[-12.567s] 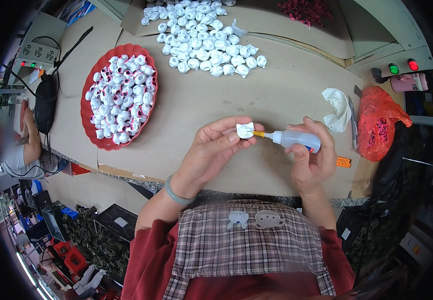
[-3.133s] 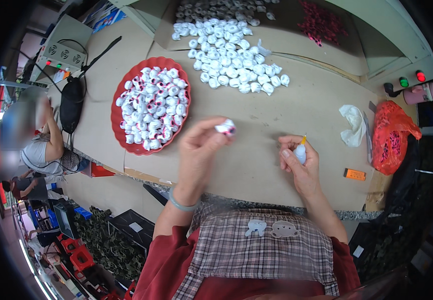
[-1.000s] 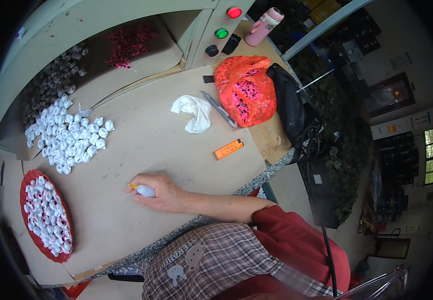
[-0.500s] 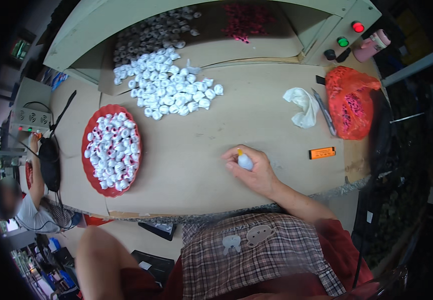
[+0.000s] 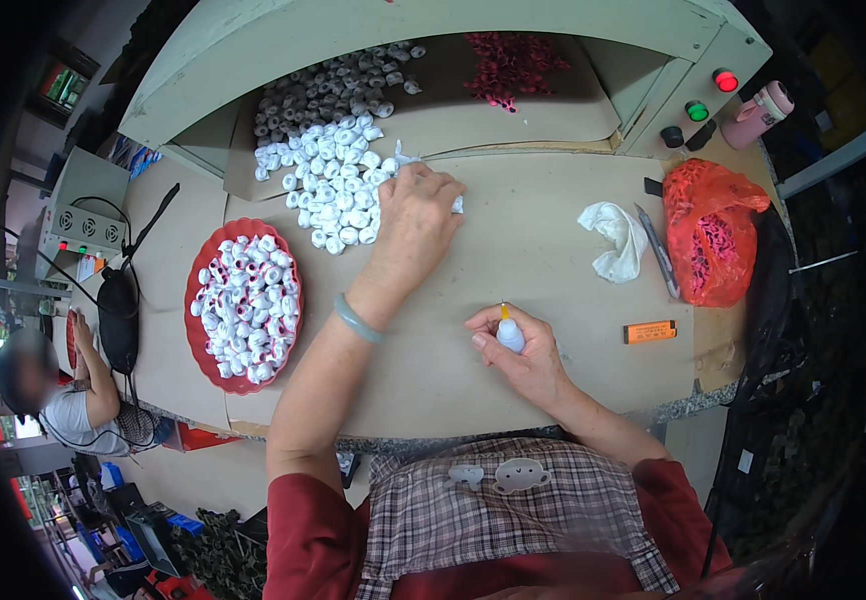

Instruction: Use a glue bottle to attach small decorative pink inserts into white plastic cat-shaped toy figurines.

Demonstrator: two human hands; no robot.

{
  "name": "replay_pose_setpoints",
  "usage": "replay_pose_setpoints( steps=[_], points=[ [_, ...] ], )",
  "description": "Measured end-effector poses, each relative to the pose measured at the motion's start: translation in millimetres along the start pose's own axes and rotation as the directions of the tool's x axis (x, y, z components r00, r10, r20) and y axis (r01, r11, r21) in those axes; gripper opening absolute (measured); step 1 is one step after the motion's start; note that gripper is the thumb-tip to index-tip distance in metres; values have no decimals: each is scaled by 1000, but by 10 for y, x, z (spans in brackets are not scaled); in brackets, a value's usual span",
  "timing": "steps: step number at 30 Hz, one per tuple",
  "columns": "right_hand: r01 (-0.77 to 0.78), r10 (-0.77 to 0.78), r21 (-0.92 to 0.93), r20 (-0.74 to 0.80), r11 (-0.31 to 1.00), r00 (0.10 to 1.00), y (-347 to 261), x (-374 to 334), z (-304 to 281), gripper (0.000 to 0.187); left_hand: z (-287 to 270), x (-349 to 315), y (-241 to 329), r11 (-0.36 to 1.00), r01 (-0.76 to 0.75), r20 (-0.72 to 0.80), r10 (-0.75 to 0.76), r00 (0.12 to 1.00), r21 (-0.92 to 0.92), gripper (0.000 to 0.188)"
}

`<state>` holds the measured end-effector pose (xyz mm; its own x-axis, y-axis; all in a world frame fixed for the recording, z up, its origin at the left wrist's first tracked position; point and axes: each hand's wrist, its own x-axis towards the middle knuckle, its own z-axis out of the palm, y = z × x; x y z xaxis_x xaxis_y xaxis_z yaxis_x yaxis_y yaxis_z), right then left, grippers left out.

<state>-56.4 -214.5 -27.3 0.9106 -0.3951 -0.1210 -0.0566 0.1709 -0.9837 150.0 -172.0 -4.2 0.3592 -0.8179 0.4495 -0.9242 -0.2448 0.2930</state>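
Plainly, the right hand (image 5: 535, 368) grasps a pale, yellow-tipped plastic squeeze bottle (image 5: 511, 338), toward the front edge of the brown-covered counter (image 5: 403, 370); it looks light and soft-walled, best held round its body. Farther back, the left hand (image 5: 419, 225) covers the right side of a heap of small white rounded pieces (image 5: 333, 195), likely light; I can't tell whether it pinches one. Behind stands a grey-green cabinet (image 5: 643, 25); beyond the left end, another person (image 5: 71, 412).
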Motion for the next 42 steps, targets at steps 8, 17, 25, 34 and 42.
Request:
replay_pose_setpoints(
  steps=[8,17,25,34,42],
  points=[
    [33,-33,16,-15,999,999,1,13,-17,14,-39,-58,127,995,-101,-69,101,992,5,34],
    [17,-30,266,44,964,999,-89,19,-152,29,-389,-936,569,-122,524,519,-438,734,-843,39],
    [117,-123,158,27,980,992,-62,31,-96,25,-412,-1316,604,-397,389,542,-429,722,-832,38],
    [136,-111,243,-115,960,987,-159,23,-47,36,-461,-1477,623,-493,313,541,-435,720,-812,31],
    [276,-263,49,-174,960,949,-297,6,0,39,-481,-1495,638,-482,262,495,-459,738,-836,29]
  ],
)
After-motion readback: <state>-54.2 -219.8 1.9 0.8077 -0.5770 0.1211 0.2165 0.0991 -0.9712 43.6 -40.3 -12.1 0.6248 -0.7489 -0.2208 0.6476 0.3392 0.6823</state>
